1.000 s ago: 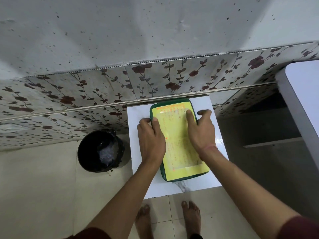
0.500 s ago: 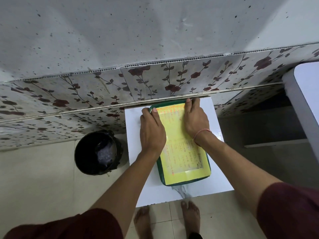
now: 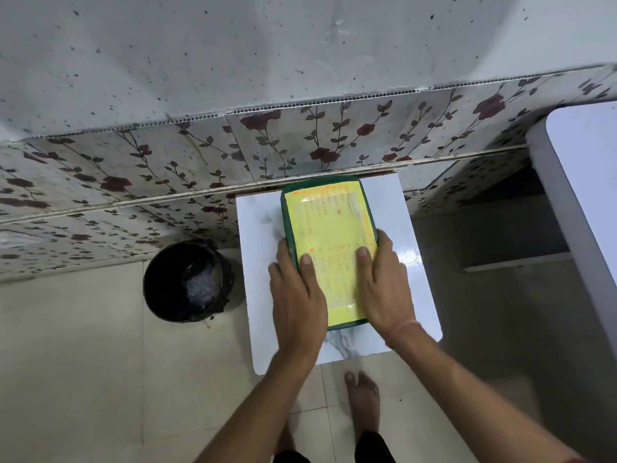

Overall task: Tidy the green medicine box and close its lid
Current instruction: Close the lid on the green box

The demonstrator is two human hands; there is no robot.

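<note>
The green medicine box (image 3: 329,228) lies flat on a small white marble-patterned table (image 3: 258,248), its lid down and its top covered by a yellow label with orange print. My left hand (image 3: 295,295) grips the box's near left edge, thumb on the lid and fingers down the side. My right hand (image 3: 384,285) holds the near right edge the same way, thumb resting on the yellow label. The near corners of the box are hidden under my hands.
A black bin (image 3: 188,279) with a plastic liner stands on the floor left of the table. A floral-tiled wall (image 3: 300,138) runs right behind the table. A white table (image 3: 581,182) juts in at the right. My bare feet (image 3: 362,399) stand below the table.
Both hands slid back from the far end of the lid to the box's near end and now clasp its sides. The box looks shifted slightly towards the wall.
</note>
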